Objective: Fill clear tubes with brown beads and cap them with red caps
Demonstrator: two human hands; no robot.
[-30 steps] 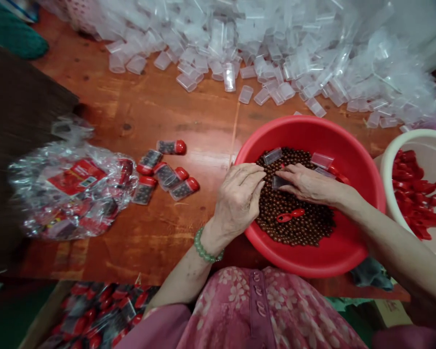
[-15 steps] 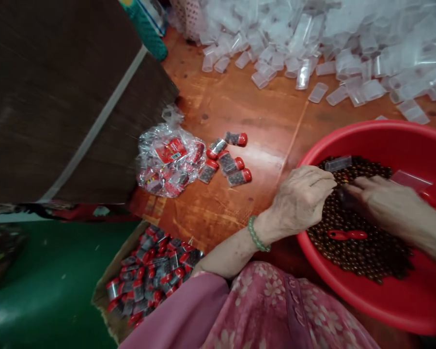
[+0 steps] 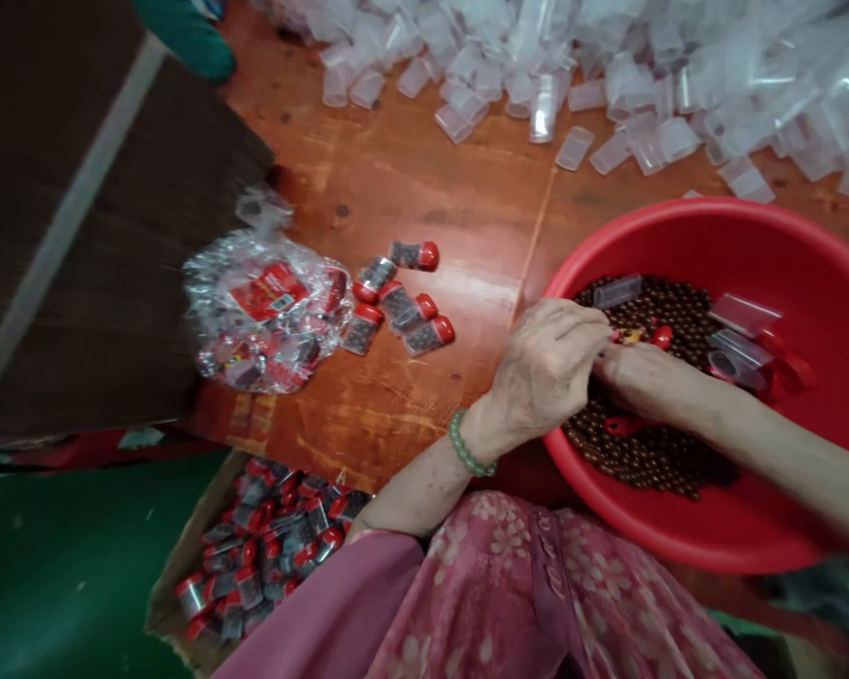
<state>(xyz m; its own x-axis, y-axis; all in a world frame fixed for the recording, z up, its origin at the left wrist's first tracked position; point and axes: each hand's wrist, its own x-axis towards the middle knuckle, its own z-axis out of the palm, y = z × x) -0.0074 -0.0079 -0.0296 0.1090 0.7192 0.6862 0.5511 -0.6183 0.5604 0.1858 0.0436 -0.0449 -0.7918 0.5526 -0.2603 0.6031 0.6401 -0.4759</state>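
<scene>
My left hand, with a green bead bracelet on the wrist, is over the near-left rim of a red basin. Its fingers are pinched together. My right hand reaches across the basin and its curled fingertips meet the left ones. What they hold is hidden behind the fingers. A small red and yellow thing shows just past them, beside a shiny red piece. Under the hands lie many small brown balls. A red scoop-like piece is partly covered by my right wrist.
Clear plastic tubes and red caps lie inside the basin. Red-capped filled containers rest on the wooden table beside a clear bag of more. A cardboard box of them stands below. Clear tubes are heaped behind.
The view has shifted, so the scene sits further left. My right hand has come in from the basin's middle to meet my left. More tubes and red caps show where it was.
</scene>
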